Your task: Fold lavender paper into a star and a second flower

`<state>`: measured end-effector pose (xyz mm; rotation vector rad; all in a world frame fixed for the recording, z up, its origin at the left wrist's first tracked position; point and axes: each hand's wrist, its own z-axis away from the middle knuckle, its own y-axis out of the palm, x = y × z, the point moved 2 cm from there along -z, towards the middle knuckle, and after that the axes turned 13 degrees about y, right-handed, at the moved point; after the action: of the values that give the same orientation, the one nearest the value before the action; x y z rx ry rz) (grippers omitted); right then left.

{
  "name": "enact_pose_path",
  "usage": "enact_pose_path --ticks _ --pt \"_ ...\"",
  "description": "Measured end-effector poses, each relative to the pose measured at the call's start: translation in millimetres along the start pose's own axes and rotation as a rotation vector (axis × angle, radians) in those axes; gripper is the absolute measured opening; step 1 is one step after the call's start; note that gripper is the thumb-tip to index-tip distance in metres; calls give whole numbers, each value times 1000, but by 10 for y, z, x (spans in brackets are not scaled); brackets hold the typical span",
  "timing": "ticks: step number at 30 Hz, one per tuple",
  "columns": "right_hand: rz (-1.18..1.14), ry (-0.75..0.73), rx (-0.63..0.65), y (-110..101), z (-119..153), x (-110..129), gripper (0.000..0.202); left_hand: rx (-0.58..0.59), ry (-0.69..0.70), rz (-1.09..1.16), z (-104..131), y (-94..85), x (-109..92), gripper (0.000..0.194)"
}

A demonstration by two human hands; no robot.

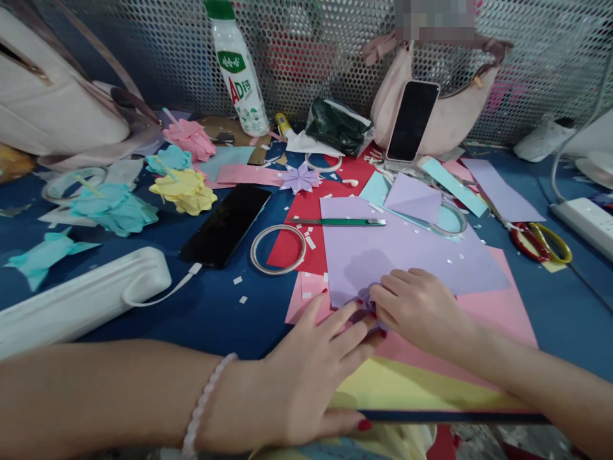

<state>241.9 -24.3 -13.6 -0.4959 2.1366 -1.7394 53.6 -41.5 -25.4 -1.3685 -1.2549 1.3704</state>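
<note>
My left hand (309, 367) lies with its fingers spread, fingertips pressing on a small folded piece of purple paper (368, 299). My right hand (421, 313) is curled closed over the same piece from the other side, and its fingertips are partly hidden. Under both hands are layered sheets: a large purple sheet (407, 249) on top, pink paper (512, 306) below it, and yellow paper (421, 383) at the table's front edge. A pair of green-handled tweezers (352, 222) rests across the purple sheet. Beyond it lie a smaller purple piece (414, 197) and a purple folded star (301, 178).
A tape roll (255, 252) and a phone (225, 223) on a white cable lie left of the paper. Folded paper flowers (184, 191) crowd the left back. Scissors (531, 241) and a power strip (589, 220) are at right. A bottle (239, 76) stands behind.
</note>
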Motion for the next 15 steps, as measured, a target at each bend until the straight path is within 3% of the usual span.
enact_pose_path --ticks 7,15 --pt "-119 41 35 9 -13 -4 17 -23 -9 -34 17 10 -22 66" --pt "-239 39 -75 16 13 11 27 -7 -9 -73 37 -1 -46 71"
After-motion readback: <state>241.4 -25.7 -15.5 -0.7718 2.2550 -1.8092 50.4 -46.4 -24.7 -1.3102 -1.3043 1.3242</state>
